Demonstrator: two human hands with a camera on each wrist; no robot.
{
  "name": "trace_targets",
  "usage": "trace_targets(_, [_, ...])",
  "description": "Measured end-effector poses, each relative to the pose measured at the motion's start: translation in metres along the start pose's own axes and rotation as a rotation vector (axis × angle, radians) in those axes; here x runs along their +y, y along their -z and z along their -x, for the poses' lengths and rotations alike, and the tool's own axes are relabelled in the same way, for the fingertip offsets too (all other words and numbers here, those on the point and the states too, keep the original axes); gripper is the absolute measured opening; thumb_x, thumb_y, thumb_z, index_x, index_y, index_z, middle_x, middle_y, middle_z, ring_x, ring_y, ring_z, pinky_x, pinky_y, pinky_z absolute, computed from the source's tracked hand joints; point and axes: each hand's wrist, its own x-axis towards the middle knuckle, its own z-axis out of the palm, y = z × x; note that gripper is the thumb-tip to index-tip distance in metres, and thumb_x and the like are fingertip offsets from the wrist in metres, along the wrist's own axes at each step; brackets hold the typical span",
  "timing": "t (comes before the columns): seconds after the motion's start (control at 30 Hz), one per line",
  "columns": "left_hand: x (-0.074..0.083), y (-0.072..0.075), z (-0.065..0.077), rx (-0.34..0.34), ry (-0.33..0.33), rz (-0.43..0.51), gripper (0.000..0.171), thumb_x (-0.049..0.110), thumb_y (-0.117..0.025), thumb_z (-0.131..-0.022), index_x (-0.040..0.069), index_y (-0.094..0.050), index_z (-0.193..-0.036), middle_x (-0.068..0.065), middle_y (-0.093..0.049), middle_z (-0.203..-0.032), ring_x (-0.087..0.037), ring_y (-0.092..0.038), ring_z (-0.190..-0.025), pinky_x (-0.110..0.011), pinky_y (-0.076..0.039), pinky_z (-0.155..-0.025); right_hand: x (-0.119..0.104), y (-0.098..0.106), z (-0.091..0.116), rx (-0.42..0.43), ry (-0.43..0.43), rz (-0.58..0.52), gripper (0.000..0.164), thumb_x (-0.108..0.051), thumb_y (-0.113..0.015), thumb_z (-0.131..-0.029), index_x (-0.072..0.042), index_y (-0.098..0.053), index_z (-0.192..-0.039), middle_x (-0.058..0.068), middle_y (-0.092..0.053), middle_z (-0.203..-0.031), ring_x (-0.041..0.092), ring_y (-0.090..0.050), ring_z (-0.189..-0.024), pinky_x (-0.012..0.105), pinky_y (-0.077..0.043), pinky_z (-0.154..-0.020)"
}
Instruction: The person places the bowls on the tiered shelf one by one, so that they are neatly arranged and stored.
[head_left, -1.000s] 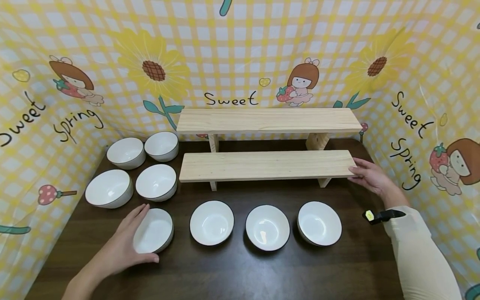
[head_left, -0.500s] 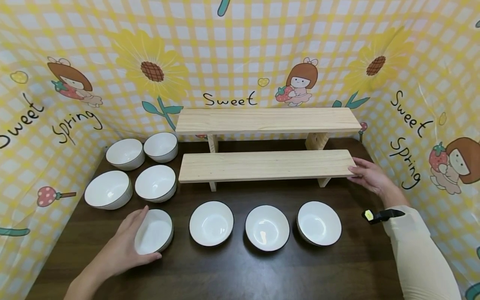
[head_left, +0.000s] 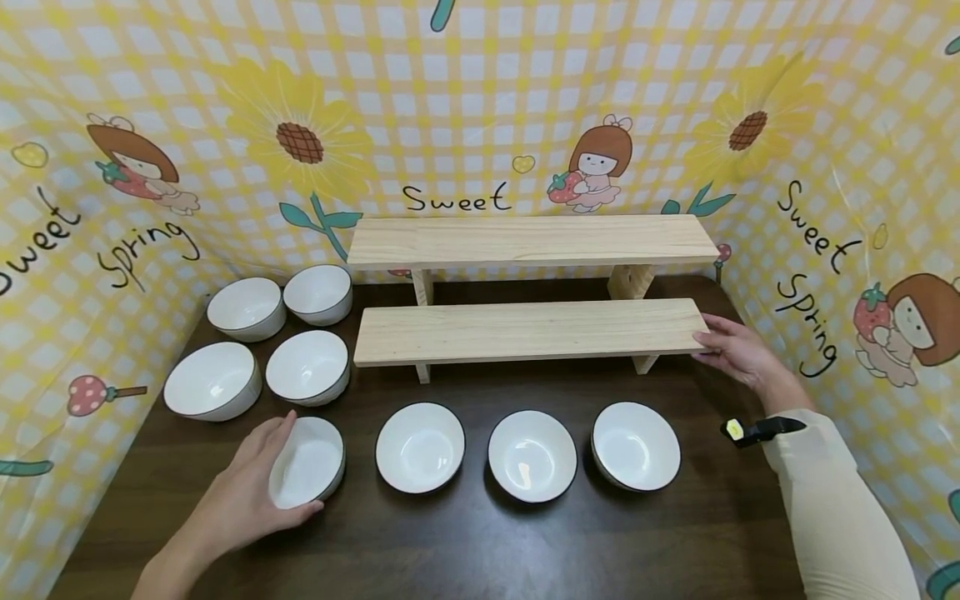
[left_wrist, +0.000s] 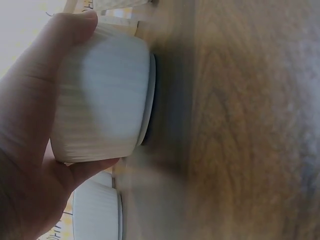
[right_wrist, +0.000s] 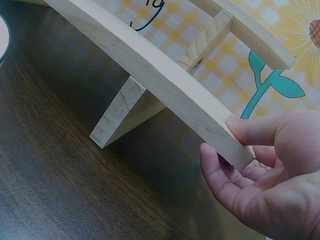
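Observation:
My left hand (head_left: 247,487) grips a white bowl (head_left: 311,462) with a dark rim at the front left, thumb on its near side and fingers round its far left side. In the left wrist view, the ribbed outer wall of the bowl (left_wrist: 107,95) shows, its foot close to the tabletop. My right hand (head_left: 742,354) holds the right end of the lower board of a two-tier wooden shelf (head_left: 525,329). The right wrist view has the thumb on top of that board (right_wrist: 165,85) and fingers curled underneath.
Three similar bowls (head_left: 532,457) stand in a row before the shelf. Several more bowls (head_left: 217,379) cluster at the back left. The shelf's upper board (head_left: 532,240) is higher and farther back. Yellow checked cloth (head_left: 480,100) surrounds the dark wooden table (head_left: 465,554).
My left thumb has closed in slightly against the near side of the bowl. The right hand keeps its hold on the shelf's end, and the head view has shifted a little.

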Motion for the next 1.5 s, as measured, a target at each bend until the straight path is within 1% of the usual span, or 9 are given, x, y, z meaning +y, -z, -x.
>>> trace_targets(0.23, [0.000, 0.006, -0.005, -0.005, 0.004, 0.002, 0.123, 0.042, -0.097, -0.061, 0.004, -0.033, -0.158, -0.025, -0.041, -0.144, -0.043, -0.054, -0.114, -0.063, -0.051, -0.078, 0.000, 0.000, -0.002, -0.002, 0.005, -0.008, 0.077, -0.004, -0.053, -0.105, 0.006, 0.001, -0.160, 0.021, -0.028, -0.142, 0.004, -0.059, -0.092, 0.024, -0.054, -0.079])
trace_targets(0.4, [0.002, 0.017, -0.010, -0.024, -0.002, 0.005, 0.123, 0.044, -0.097, -0.062, 0.002, -0.033, -0.158, -0.024, -0.040, -0.145, -0.042, -0.050, -0.118, -0.064, -0.049, -0.080, 0.001, -0.001, -0.002, 0.003, 0.001, -0.016, 0.079, -0.004, -0.054, -0.104, 0.005, 0.001, -0.160, 0.023, -0.028, -0.144, 0.004, -0.060, -0.091, 0.024, -0.054, -0.078])
trace_targets(0.63, [0.007, 0.036, -0.024, -0.036, -0.037, -0.015, 0.121, 0.046, -0.096, -0.063, -0.002, -0.035, -0.156, -0.020, -0.042, -0.144, -0.039, -0.053, -0.118, -0.060, -0.049, -0.083, 0.003, 0.000, -0.001, 0.015, -0.002, 0.000, 0.080, -0.006, -0.056, -0.104, 0.005, 0.000, -0.160, 0.023, -0.027, -0.145, 0.004, -0.060, -0.091, 0.023, -0.054, -0.079])
trace_targets(0.8, [0.013, 0.046, -0.035, -0.046, -0.053, -0.021, 0.121, 0.048, -0.095, -0.064, 0.002, -0.034, -0.158, -0.019, -0.043, -0.145, -0.038, -0.054, -0.117, -0.056, -0.047, -0.084, 0.002, -0.001, 0.000, 0.018, 0.001, 0.004, 0.079, -0.005, -0.055, -0.104, 0.006, -0.001, -0.160, 0.024, -0.028, -0.144, 0.004, -0.059, -0.091, 0.024, -0.054, -0.078])
trace_targets(0.93, [0.019, 0.052, -0.046, -0.049, -0.087, -0.029, 0.122, 0.048, -0.095, -0.064, 0.004, -0.032, -0.159, -0.019, -0.044, -0.144, -0.039, -0.054, -0.116, -0.058, -0.048, -0.083, 0.002, -0.002, 0.000, 0.021, 0.000, 0.005, 0.078, -0.005, -0.055, -0.104, 0.006, -0.001, -0.160, 0.022, -0.031, -0.141, 0.005, -0.060, -0.090, 0.024, -0.054, -0.078])
trace_targets(1.03, [0.024, 0.057, -0.055, -0.066, -0.098, -0.031, 0.122, 0.049, -0.094, -0.066, 0.005, -0.030, -0.160, -0.020, -0.043, -0.145, -0.042, -0.053, -0.119, -0.061, -0.048, -0.085, 0.001, -0.002, 0.001, 0.025, -0.001, -0.002, 0.078, -0.004, -0.055, -0.104, 0.006, -0.002, -0.160, 0.023, -0.031, -0.141, 0.005, -0.060, -0.090, 0.024, -0.054, -0.077])
trace_targets(1.1, [0.028, 0.061, -0.062, -0.083, -0.100, -0.033, 0.121, 0.051, -0.092, -0.067, 0.006, -0.029, -0.161, -0.021, -0.041, -0.147, -0.045, -0.053, -0.120, -0.062, -0.048, -0.085, 0.001, -0.002, 0.001, 0.021, 0.004, 0.013, 0.077, -0.004, -0.054, -0.104, 0.006, -0.001, -0.160, 0.025, -0.028, -0.143, 0.004, -0.059, -0.090, 0.024, -0.054, -0.078])
trace_targets(1.27, [0.039, 0.069, -0.081, -0.117, -0.120, -0.040, 0.118, 0.052, -0.091, -0.070, 0.005, -0.030, -0.160, -0.019, -0.038, -0.149, -0.046, -0.055, -0.117, -0.062, -0.050, -0.084, 0.000, -0.002, 0.000, 0.025, -0.004, 0.022, 0.078, -0.006, -0.055, -0.104, 0.005, -0.001, -0.160, 0.026, -0.025, -0.147, 0.003, -0.059, -0.090, 0.023, -0.054, -0.078])
trace_targets(1.5, [0.058, 0.075, -0.113, -0.126, -0.191, -0.033, 0.118, 0.052, -0.090, -0.071, 0.006, -0.028, -0.161, -0.017, -0.040, -0.149, -0.041, -0.058, -0.115, -0.058, -0.051, -0.085, 0.000, -0.001, 0.001, 0.001, -0.002, -0.014, 0.078, -0.003, -0.055, -0.104, 0.006, -0.002, -0.160, 0.021, -0.036, -0.132, 0.005, -0.061, -0.089, 0.025, -0.054, -0.077])
